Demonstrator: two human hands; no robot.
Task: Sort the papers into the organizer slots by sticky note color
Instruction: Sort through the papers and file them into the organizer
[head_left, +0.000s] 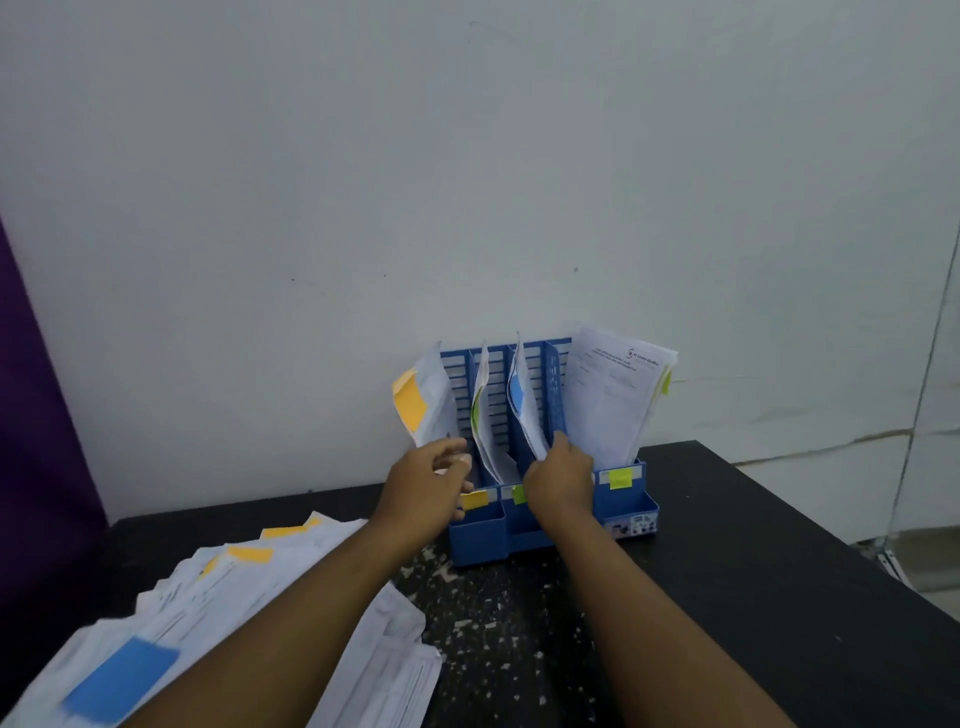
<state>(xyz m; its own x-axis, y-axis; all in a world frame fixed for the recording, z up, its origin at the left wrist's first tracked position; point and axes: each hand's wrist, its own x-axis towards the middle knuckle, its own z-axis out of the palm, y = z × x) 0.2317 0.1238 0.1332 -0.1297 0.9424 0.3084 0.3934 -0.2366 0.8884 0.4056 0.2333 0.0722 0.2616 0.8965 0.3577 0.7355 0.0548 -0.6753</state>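
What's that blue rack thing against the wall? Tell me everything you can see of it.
The blue plastic desk organizer stands upright on the black table against the white wall. Slatted dividers split it into four upright slots, each holding white papers; low open trays run along its front. Sticky-note labels sit on the front: orange at the left, green beside it, yellow-green at the right. The right hand grips papers in the third slot; the left hand is at the first slot.

We see a black speckled tabletop (701, 561) bearing a blue plastic slotted organizer (524, 540) and, blurred, perhaps loosely piled white papers (218, 597).
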